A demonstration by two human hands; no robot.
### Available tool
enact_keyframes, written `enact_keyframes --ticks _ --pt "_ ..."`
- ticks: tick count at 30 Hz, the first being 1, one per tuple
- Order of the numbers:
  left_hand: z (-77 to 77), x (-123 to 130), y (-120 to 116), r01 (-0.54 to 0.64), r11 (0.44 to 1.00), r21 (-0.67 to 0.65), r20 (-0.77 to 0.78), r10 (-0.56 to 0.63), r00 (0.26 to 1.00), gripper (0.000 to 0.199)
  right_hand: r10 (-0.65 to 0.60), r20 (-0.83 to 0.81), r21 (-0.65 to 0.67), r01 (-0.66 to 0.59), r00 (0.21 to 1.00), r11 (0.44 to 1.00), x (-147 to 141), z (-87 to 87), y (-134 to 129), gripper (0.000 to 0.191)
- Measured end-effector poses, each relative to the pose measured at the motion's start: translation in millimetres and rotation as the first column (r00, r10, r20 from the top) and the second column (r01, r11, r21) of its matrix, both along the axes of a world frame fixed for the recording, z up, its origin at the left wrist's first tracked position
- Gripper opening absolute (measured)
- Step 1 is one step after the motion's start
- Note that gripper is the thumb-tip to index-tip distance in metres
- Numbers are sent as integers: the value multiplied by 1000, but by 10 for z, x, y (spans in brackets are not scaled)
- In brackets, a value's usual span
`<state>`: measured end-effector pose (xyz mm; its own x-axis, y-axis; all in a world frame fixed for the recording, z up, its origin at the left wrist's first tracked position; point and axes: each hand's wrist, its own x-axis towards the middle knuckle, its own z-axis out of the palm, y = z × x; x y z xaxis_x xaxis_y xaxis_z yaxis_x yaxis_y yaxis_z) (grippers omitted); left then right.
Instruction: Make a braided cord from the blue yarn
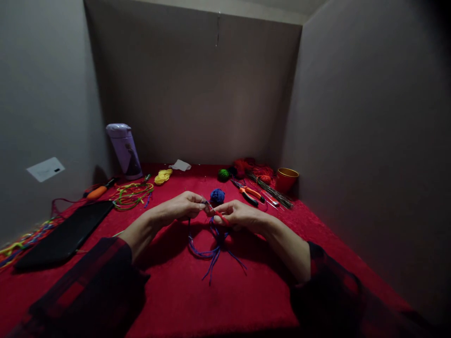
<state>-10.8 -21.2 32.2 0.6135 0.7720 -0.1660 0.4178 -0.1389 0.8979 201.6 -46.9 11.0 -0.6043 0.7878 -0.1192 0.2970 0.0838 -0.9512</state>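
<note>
My left hand pinches a piece of the blue cord between thumb and finger. Close to its right, my right hand holds a small red-handled tool, whose thin metal end reaches the cord at my left fingertips. Whether it is a hook or small scissors is too small to tell. From my hands the cord hangs in a loop, and its loose ends spread over the red cloth. Just beyond my fingers lies a ball of blue yarn.
Left: black tablet-like slab, purple bottle, coloured cords, yellow yarn. Right: orange-handled pliers, green ball, bundle of thin sticks, orange cup. Grey walls enclose the back and sides.
</note>
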Motion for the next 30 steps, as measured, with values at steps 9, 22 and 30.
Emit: enact_keyframes --ticks 9,22,30 --pt "35 12 -19 -4 999 -39 20 5 1000 28 6 -46 5 -6 999 1000 -8 -22 14 42" --pt "4 -8 48 -153 988 -30 66 155 986 33 -561 83 518 445 824 730 212 -89 407 29" --pt "-42 0 101 -210 977 -44 81 213 974 35 -914 344 768 495 216 406 893 89 379 24"
